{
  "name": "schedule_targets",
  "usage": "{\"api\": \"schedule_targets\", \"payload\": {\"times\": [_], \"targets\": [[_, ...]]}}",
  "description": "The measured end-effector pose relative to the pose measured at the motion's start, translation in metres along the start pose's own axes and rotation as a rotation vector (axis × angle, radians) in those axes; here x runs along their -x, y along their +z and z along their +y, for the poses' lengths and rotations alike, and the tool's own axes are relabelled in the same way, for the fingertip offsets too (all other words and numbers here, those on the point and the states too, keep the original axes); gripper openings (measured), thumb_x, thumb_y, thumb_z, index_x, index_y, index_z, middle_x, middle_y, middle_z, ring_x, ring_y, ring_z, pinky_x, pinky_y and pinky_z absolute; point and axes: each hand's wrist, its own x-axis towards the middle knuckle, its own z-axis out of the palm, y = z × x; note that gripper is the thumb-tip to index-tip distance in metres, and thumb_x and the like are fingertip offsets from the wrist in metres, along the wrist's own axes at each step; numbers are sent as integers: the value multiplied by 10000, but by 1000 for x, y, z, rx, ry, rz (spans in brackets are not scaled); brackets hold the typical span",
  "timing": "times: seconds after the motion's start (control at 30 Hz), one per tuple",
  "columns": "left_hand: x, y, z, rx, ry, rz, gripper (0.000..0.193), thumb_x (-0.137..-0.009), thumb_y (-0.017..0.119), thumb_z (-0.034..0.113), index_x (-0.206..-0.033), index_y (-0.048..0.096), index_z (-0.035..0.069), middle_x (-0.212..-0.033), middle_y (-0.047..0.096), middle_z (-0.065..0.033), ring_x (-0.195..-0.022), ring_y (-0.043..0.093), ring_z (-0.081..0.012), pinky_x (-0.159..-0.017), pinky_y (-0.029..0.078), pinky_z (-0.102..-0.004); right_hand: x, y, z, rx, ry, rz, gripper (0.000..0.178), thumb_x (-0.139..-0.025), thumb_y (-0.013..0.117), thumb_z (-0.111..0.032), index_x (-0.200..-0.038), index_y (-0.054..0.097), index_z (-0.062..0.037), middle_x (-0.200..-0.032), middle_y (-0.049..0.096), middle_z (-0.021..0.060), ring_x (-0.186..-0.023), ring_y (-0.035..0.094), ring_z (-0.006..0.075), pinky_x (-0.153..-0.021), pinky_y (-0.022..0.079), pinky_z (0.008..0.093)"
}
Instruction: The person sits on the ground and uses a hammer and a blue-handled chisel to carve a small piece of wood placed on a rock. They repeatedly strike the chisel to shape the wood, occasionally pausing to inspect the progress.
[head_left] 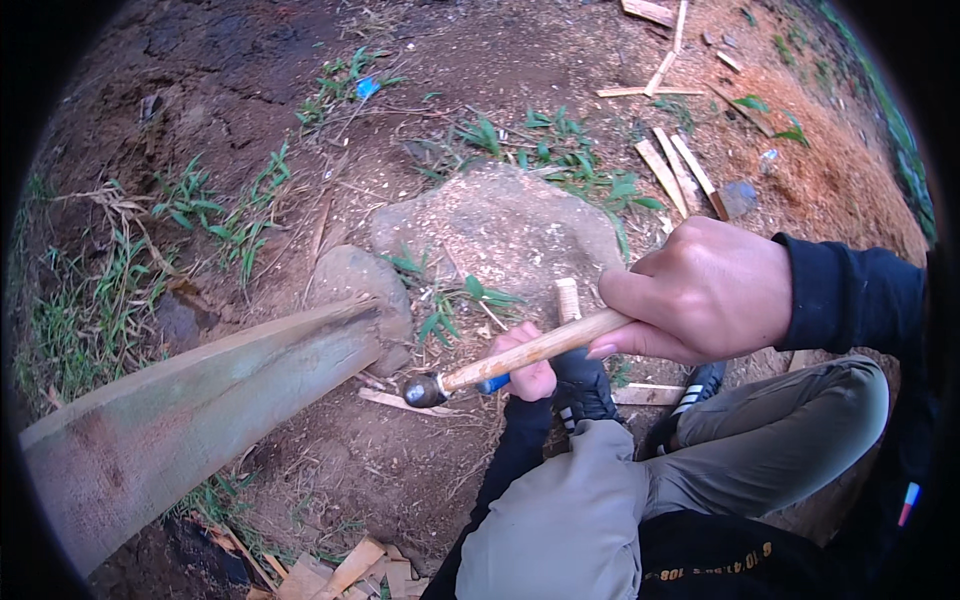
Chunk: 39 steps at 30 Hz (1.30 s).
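Observation:
My right hand [705,290] is closed around the wooden handle of a hammer [535,350]. Its dark, rounded metal head points to the left, near the end of a large board. Below the handle, my left hand [538,381] is closed, and the hammer partly covers it. Something blue [493,384] sticks out of the left fist, but its kind is hidden. Just beyond that hand a short pale piece of wood [568,299] shows; whether the hand touches it I cannot tell. The thick board [220,400] slants in from the lower left, its far end by a rounded stone [350,275].
A broad flat rock [500,225] dusted with wood chips lies ahead. Thin wood strips [662,175] and orange sawdust [845,190] are at the far right. Wood offcuts [350,570] lie at the near edge. My bent legs [560,510] and dark shoes [585,395] are close by.

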Motion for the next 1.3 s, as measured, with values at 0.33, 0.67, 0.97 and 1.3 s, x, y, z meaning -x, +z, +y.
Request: {"api": "schedule_targets", "payload": {"times": [0.33, 0.67, 0.97, 1.3], "targets": [[3, 3, 2, 52, -59, 273, 263, -889, 645, 252, -753, 523, 63, -675, 534, -65, -616, 561, -172, -601, 479, -303, -46, 7, -7, -36, -85, -96, 413, -986, 530, -385, -766, 534, -36, -453, 478, 70, -392, 554, 266, -393, 467, 394], [10, 15, 3, -167, -141, 61, 108, -777, 590, 117, -747, 496, 72, -728, 562, -90, -653, 597, -208, -652, 523, -357, -53, 3, -9, 14, -50, -257, 350, -931, 572, -291, -691, 614, -39, -567, 593, 93, -505, 638, 255, -481, 542, 389], [19, 17, 7, -196, -147, 128, 107, -693, 537, 7, -724, 461, 77, -725, 561, -99, -630, 594, -220, -646, 543, -378, -31, 28, 10, 300, -73, -278, 349, -988, 534, -333, -814, 594, -37, -511, 542, 93, -459, 602, 271, -466, 512, 389], [-27, 36, 42, -65, -186, -130, 172, -775, 564, 21, -709, 411, 67, -589, 421, -30, -539, 431, -140, -485, 362, -277, 1, 0, 19, -235, 471, 247, 429, -1014, 511, -354, -836, 651, 11, -488, 478, 98, -409, 498, 235, -445, 413, 370]]}}
